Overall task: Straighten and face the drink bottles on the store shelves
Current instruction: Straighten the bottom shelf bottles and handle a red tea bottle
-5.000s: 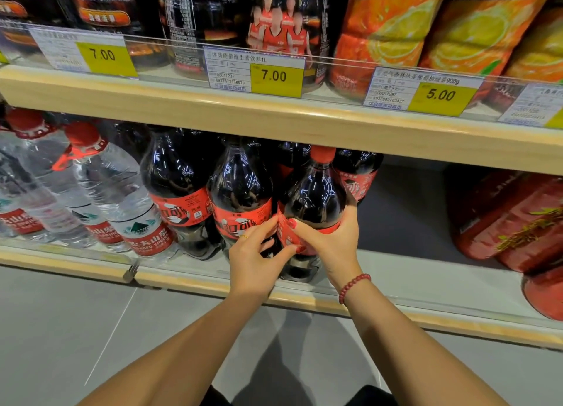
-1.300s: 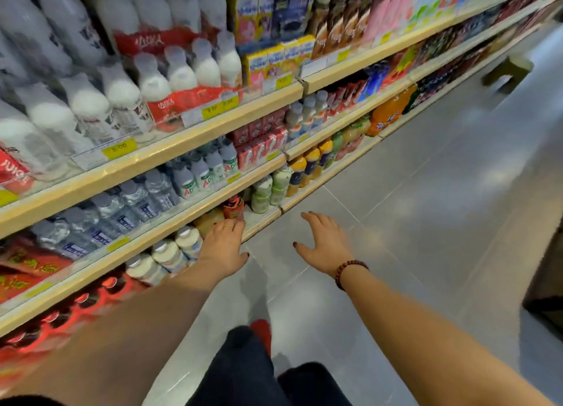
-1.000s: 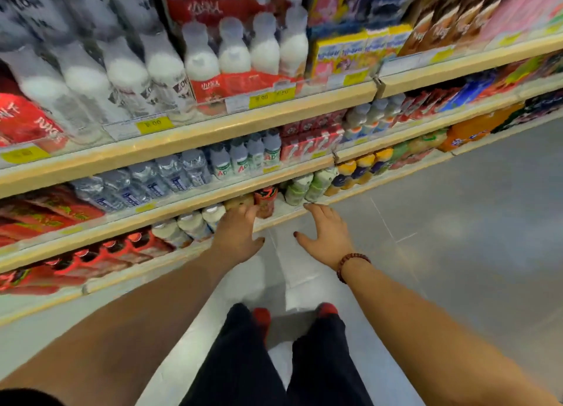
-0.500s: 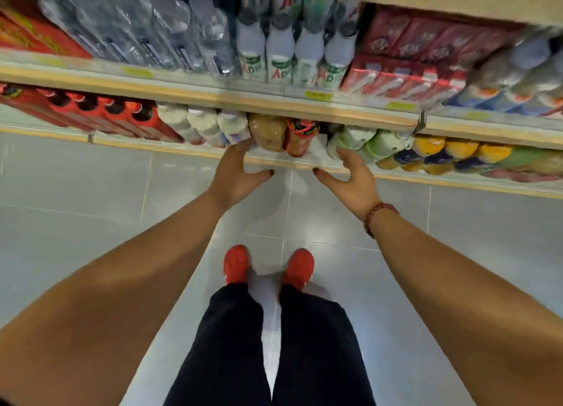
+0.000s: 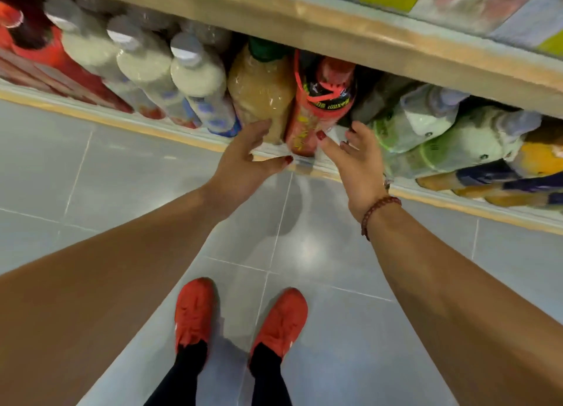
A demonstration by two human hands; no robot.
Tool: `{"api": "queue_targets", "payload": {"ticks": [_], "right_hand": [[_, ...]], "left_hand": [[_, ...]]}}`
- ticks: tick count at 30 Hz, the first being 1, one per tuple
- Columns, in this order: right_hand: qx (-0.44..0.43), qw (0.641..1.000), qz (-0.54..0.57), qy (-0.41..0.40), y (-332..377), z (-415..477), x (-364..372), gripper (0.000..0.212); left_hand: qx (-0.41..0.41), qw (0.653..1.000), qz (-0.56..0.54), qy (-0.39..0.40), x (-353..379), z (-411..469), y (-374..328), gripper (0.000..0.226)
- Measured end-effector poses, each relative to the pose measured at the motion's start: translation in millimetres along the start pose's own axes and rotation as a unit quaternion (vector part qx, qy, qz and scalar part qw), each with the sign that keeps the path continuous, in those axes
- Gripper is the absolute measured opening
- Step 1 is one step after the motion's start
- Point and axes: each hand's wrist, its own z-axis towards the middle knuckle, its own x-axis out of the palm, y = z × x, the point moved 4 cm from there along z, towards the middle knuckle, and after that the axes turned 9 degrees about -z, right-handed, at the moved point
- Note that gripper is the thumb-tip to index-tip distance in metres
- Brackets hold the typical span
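Observation:
On the bottom shelf (image 5: pixel 170 132) stand a cloudy yellowish bottle with a green cap (image 5: pixel 259 91) and, to its right, a red-labelled bottle (image 5: pixel 320 100). My left hand (image 5: pixel 246 158) reaches to the yellowish bottle's lower part, fingers straight, fingertips at its side. My right hand (image 5: pixel 356 161) comes in from the right with spread fingers, its thumb against the red-labelled bottle's base. Neither hand grips a bottle. The image is motion-blurred.
White milky bottles (image 5: pixel 195 79) fill the shelf to the left, pale green-labelled bottles (image 5: pixel 426 125) and orange ones (image 5: pixel 536 161) to the right. The wooden shelf above (image 5: pixel 365 36) overhangs the bottle tops. Grey floor tiles and my red shoes (image 5: pixel 195 311) lie below.
I walked along the aisle from the cola bottles and bent to the bottom shelf. Both hands have closed in on the yellowish and red-labelled bottles, which look much nearer now.

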Motion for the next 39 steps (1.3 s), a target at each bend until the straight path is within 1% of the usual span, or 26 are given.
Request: {"api": "queue_targets", "payload": {"ticks": [3, 6, 7, 10, 12, 14, 16, 18, 19, 20, 21, 23, 26, 31, 33, 36, 39], "right_hand": [[-0.026, 0.999, 0.033, -0.010, -3.1, 34.3, 3.2, 0.077], [-0.078, 0.997, 0.016, 0.006, 2.6, 57.1, 2.5, 0.071], [-0.101, 0.995, 0.011, 0.020, 5.1, 61.3, 2.7, 0.073], [-0.168, 0.983, 0.002, 0.072, 14.4, 68.0, 8.8, 0.092], [-0.189, 0.978, -0.006, 0.087, 20.1, 72.9, 14.7, 0.099], [-0.191, 0.978, -0.011, 0.080, 22.7, 75.6, 19.3, 0.101], [-0.180, 0.982, -0.023, 0.059, 22.6, 76.8, 19.8, 0.098], [-0.177, 0.982, -0.049, 0.041, 22.5, 74.9, 18.0, 0.085], [-0.182, 0.981, -0.062, 0.031, 22.0, 72.8, 17.2, 0.074], [-0.191, 0.979, -0.074, 0.016, 20.8, 69.3, 16.3, 0.063], [-0.195, 0.977, -0.085, -0.008, 19.0, 63.6, 15.2, 0.058], [-0.196, 0.975, -0.094, -0.052, 13.2, 50.9, 12.7, 0.066], [-0.221, 0.967, -0.109, -0.063, 7.6, 33.3, 13.3, 0.082], [-0.279, 0.945, -0.159, -0.060, 18.5, 1.8, 16.6, 0.083], [-0.286, 0.941, -0.167, -0.062, 30.4, -10.4, 18.8, 0.083], [-0.248, 0.958, -0.129, -0.061, 44.9, -30.0, 19.1, 0.084], [-0.197, 0.979, -0.056, -0.006, 57.7, -57.5, 26.0, 0.085]], "left_hand": [[0.013, 0.999, -0.036, 0.007, 9.8, 26.3, 17.0, 0.068], [0.022, 0.997, -0.074, 0.007, 20.7, 45.6, 26.6, 0.070], [0.025, 0.996, -0.088, 0.012, 25.0, 50.7, 29.3, 0.071], [0.023, 0.990, -0.133, 0.033, 34.3, 61.5, 37.0, 0.072], [0.026, 0.988, -0.145, 0.044, 37.6, 65.2, 36.9, 0.073], [0.027, 0.988, -0.146, 0.047, 39.1, 65.2, 35.5, 0.073], [0.025, 0.988, -0.148, 0.043, 38.3, 64.6, 34.5, 0.071], [0.026, 0.987, -0.150, 0.050, 38.5, 64.2, 33.0, 0.067], [0.025, 0.987, -0.149, 0.059, 38.9, 62.9, 32.1, 0.064], [0.025, 0.987, -0.147, 0.066, 39.8, 61.0, 31.5, 0.060], [0.025, 0.987, -0.145, 0.070, 40.2, 58.1, 31.2, 0.058], [0.027, 0.986, -0.147, 0.067, 40.0, 50.8, 32.1, 0.061], [0.036, 0.988, -0.132, 0.072, 37.4, 38.8, 34.5, 0.059], [0.027, 0.989, -0.105, 0.101, 26.5, 16.7, 41.0, 0.061], [0.029, 0.992, -0.080, 0.096, 17.1, 9.0, 38.1, 0.064], [0.043, 0.994, -0.065, 0.078, -1.5, -3.8, 29.0, 0.069], [0.052, 0.995, -0.032, 0.077, -24.7, -20.1, 23.4, 0.077]]}}
